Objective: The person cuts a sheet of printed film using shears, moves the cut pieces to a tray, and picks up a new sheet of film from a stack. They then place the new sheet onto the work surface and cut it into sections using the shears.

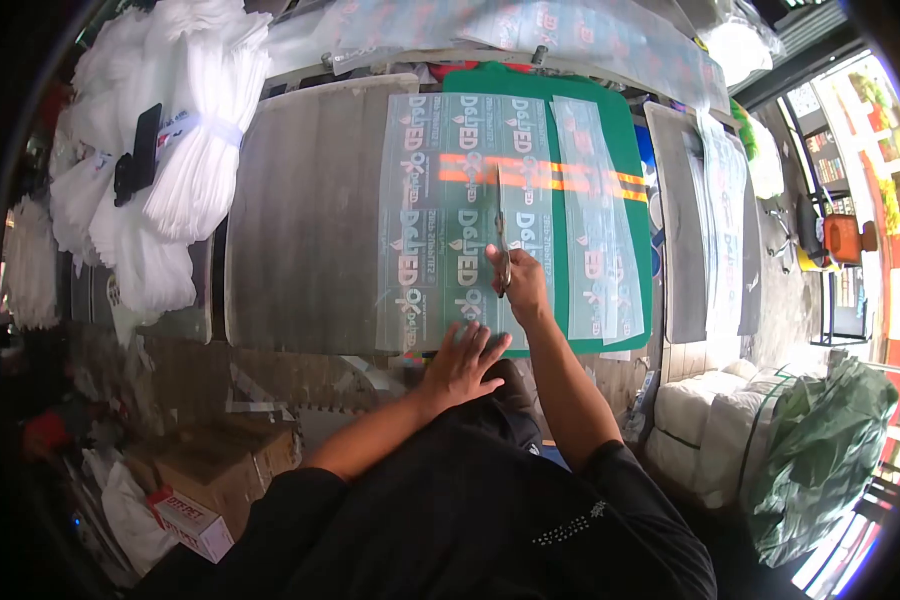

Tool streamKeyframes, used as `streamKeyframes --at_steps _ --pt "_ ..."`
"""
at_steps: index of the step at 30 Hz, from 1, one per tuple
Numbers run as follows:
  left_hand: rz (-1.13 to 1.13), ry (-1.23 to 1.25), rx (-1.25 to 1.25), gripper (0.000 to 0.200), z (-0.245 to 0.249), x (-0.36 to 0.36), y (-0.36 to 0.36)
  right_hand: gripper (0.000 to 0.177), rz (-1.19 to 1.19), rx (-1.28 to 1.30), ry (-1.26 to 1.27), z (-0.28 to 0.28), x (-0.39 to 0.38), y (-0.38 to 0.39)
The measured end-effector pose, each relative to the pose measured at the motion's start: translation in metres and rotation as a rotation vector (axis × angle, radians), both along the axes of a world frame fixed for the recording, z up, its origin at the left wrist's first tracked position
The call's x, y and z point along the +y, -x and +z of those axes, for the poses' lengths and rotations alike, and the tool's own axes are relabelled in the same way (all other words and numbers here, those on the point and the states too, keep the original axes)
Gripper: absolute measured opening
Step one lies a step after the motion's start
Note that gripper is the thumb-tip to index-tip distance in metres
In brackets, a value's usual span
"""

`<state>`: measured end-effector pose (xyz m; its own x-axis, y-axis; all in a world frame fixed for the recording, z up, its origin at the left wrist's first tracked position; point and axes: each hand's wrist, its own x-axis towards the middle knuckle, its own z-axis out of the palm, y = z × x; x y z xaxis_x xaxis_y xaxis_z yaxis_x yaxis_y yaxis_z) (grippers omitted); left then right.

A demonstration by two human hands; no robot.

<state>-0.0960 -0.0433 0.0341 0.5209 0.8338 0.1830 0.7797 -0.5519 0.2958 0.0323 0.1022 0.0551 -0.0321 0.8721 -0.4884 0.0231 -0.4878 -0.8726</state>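
Note:
A printed clear film sheet with white lettering lies over a grey board and a green garment that has orange reflective stripes. On the garment's right part rests a narrower piece of film. My right hand is closed round the handles of the scissors, whose blades point away from me over the film. Near the film's front edge my left hand lies with its fingers spread, holding nothing.
Bundles of white material with a black phone hang at the left. A grey board adjoins the film. Another board with film strips is at the right. Cardboard boxes and wrapped white bales stand below.

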Motion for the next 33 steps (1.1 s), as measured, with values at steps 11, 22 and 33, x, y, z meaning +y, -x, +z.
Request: streamKeyframes --at_steps 11,22,33 --pt "0.033 0.008 0.004 0.079 -0.010 0.001 -0.002 0.053 -0.024 0.026 0.040 0.001 0.032 0.009" --pt "0.047 -0.029 0.073 0.076 -0.012 -0.001 -0.004 0.054 -0.035 0.119 0.008 -0.005 0.038 0.012" --pt "0.050 0.015 0.032 0.075 -0.014 -0.001 -0.004 0.048 -0.011 0.085 -0.006 0.007 0.062 0.010"
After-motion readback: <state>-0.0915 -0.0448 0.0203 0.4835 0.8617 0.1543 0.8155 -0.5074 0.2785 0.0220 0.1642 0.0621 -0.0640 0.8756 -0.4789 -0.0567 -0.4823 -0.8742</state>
